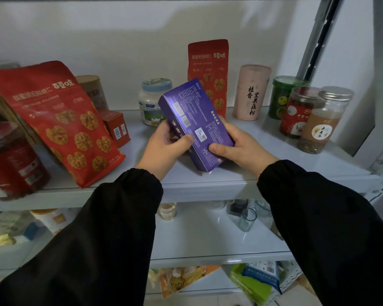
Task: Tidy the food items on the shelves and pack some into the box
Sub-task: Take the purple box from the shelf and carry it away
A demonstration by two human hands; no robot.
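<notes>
I hold a purple carton [195, 115] with printed text tilted above the grey shelf [208, 184]. My left hand [164, 149] grips its left side, thumb across the face. My right hand [241, 146] grips its lower right edge, thumb on top. Behind the carton stands a red walnut pouch [208, 62] and a white jar with a blue lid [150, 100]. A larger red walnut pouch [60, 120] leans at the left.
A pink tube [250, 91], a green-lidded jar [281, 96] and two clear jars [318, 122] stand at the right by the metal upright [318, 40]. A small red box [117, 129] and a dark red jar [11, 160] sit left. Glasses [248, 219] and packets fill lower shelves.
</notes>
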